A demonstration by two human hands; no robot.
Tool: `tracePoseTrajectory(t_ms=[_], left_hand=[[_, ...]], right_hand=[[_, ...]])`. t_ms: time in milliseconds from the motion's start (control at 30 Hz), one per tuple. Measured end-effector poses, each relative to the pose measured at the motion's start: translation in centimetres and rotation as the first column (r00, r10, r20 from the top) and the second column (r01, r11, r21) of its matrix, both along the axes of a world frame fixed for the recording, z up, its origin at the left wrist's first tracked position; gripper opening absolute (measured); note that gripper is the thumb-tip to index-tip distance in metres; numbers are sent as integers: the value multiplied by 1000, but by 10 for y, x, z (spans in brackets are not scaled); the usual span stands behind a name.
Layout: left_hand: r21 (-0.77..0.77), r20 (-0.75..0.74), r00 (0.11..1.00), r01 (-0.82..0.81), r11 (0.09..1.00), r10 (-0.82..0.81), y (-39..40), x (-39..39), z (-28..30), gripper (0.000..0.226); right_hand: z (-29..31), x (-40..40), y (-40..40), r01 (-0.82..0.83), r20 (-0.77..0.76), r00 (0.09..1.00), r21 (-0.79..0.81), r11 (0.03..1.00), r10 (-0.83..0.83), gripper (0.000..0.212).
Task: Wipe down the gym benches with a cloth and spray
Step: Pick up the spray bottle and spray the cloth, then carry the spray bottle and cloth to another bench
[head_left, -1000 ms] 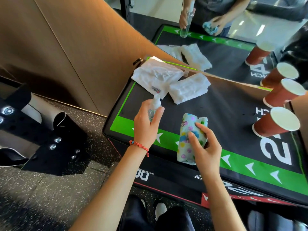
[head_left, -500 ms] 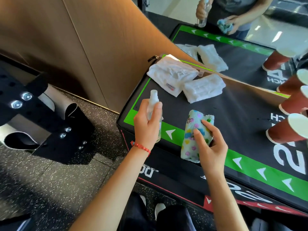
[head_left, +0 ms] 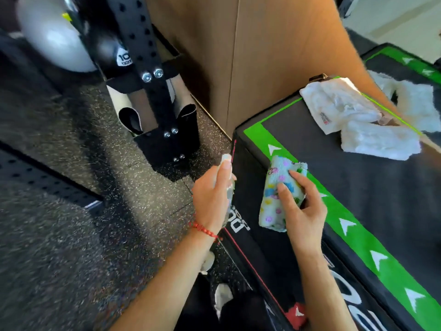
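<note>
At near corner of the black padded box (head_left: 358, 187) w/ green arrow border, right hand (head_left: 301, 206) grips a folded dotted cloth (head_left: 278, 187), fingers curled over it, pressing it on the green strip at the box's front edge. Left hand (head_left: 212, 199), red bead bracelet (head_left: 205, 231) on wrist, is wrapped round a small clear spray bottle (head_left: 226, 161), index finger on the nozzle top, held upright just beside the box corner, over the speckled floor (head_left: 71, 235). 2 white towels (head_left: 358, 123) lie at the box's far side by the wood panel (head_left: 250, 56). Black rack post (head_left: 152, 91) stands well apart, left
</note>
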State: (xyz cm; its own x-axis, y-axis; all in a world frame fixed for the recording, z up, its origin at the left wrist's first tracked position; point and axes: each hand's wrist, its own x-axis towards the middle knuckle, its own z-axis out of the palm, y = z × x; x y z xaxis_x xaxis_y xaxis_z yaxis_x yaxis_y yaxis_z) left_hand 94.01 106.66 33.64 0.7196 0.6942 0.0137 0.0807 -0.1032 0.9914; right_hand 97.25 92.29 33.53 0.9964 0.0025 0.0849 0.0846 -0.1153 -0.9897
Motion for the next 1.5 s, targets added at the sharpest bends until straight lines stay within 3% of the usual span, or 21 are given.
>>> tracePoseTrajectory(t_ms=[233,400,567,767,833,933,1200,1400,1500], left_hand=[[-104,-34,981,-191,976,189,7,-92,-9,85],[-276,-110,925,-381,882,365,19,-152,-14,64],[-278,-171,848,-530,801,502,39,-216,-21,63],[-280,-183,744,-666,692,642,67,-323,-29,84],[-262,-195,696,-716,648,691,76,-365,-34,82],[-261,-220,612,-787,559,759,90,-434,-44,63],[-318,-277,309,-923,216,910,118,-603,-70,59],[-355,-296,119,-935,6,948,128,-665,-80,70],[-361,-324,27,-927,-98,946,133,-680,-85,63]], right_hand=[[-15,-40,33,-268,-43,962,27,963,269,34],[-18,-77,72,-476,-66,875,52,878,479,33],[-19,-126,108,-633,-98,768,41,773,633,32],[-20,-212,157,-784,-122,618,-15,621,777,29],[-20,-249,174,-825,-116,562,-19,564,819,30],[-22,-313,201,-875,-128,482,-32,483,867,29],[-42,-470,259,-977,-211,211,-75,200,955,30],[-44,-532,293,-990,-260,90,-124,59,961,28],[-46,-548,313,-988,-285,20,-150,-24,958,27]])
